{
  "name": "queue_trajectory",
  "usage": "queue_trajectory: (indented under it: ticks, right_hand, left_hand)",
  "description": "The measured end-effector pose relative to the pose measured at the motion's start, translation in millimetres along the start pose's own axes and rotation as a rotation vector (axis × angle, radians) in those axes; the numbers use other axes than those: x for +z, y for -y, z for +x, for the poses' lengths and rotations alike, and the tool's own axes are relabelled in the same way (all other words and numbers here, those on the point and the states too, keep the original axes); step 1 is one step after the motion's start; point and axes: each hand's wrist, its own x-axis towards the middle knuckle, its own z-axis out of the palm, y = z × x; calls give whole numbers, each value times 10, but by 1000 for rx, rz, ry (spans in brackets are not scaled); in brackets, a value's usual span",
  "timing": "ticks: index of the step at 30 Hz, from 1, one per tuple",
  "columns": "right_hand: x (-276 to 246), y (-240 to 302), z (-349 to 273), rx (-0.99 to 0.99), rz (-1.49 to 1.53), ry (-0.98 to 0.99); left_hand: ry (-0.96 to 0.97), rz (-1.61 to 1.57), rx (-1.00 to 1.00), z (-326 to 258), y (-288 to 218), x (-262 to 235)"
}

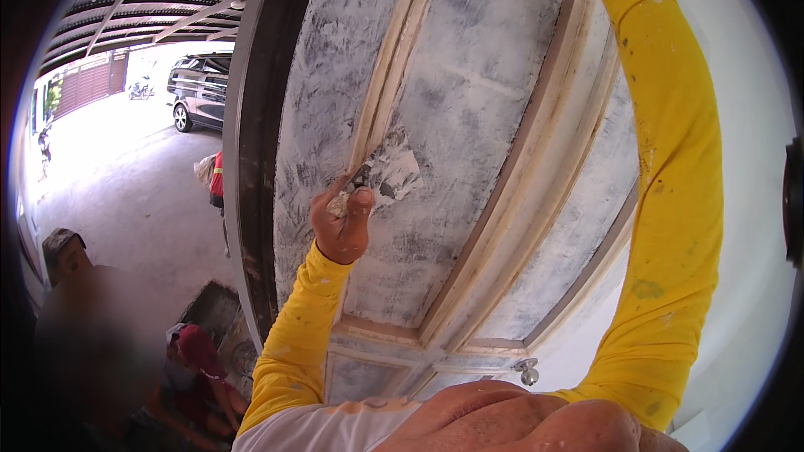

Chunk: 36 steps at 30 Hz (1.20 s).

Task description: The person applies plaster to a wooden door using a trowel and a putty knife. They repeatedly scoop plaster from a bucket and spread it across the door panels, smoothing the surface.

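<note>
My left hand (342, 226) is closed around the handle of a putty knife (397, 169), its broad blade smeared with white and grey filler. The blade sits in front of a panelled wooden door (469, 109), beside a pale moulding strip; whether it touches the surface I cannot tell. Patchy white filler covers the door's dark panels, while brown wood shows along the mouldings. My right arm, in a paint-spotted yellow sleeve (674, 142), reaches up past the door's right side. Its hand lies beyond the upper edge of the picture.
A dark door frame (255, 117) runs along the left, and a round metal knob (527, 372) is low on the door. A white wall (749, 201) stands at right. Outside are a person in a dark red cap (201, 350), other people and a dark car (201, 90) under a metal roof.
</note>
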Motion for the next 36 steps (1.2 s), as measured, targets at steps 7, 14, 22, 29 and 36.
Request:
queue_trajectory:
  ticks: [7, 14, 22, 29, 36]
  right_hand:
    - [-11, -222, -692, -144, -51, -17]
    - [92, -653, -1517, -229, -170, -57]
    - [67, -985, -2219, 16, -55, 61]
    - [231, -612, -1222, -126, -17, -302]
    - [394, -111, -341, -151, -102, -269]
  left_hand:
    - [-58, 41, 11, -19, -27, 3]
    - [-147, 82, -33, -23, -99, 38]
    - [-162, 20, -10, -15, -19, 69]
    - [-143, -21, -13, -65, 13, 37]
    - [-138, 184, 65, -59, 118, -23]
